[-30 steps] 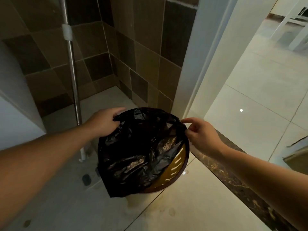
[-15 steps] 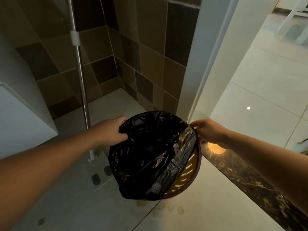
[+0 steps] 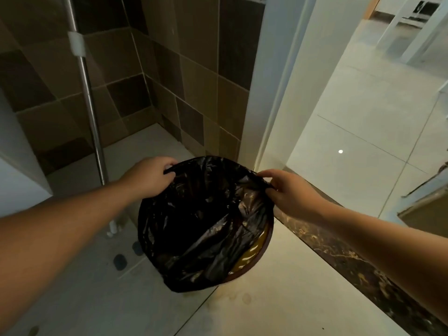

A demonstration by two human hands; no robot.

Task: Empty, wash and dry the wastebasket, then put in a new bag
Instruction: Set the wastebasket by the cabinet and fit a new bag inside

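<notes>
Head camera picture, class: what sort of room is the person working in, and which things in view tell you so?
Most likely a bathroom or shower area, at its doorway. Brown wall tiles run down to a tiled floor, an upright metal pole stands by the wall, and a dark marble threshold separates it from a glossy pale floor outside.

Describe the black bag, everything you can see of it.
The black bag is thin, glossy, crinkled plastic, opened wide over the round wastebasket. It covers most of the mouth; a yellow slotted strip of basket wall and the brown rim show at the near right. The left hand grips its far-left edge, the right hand pinches its far-right edge. Its near-left edge hangs outside the rim.
</notes>
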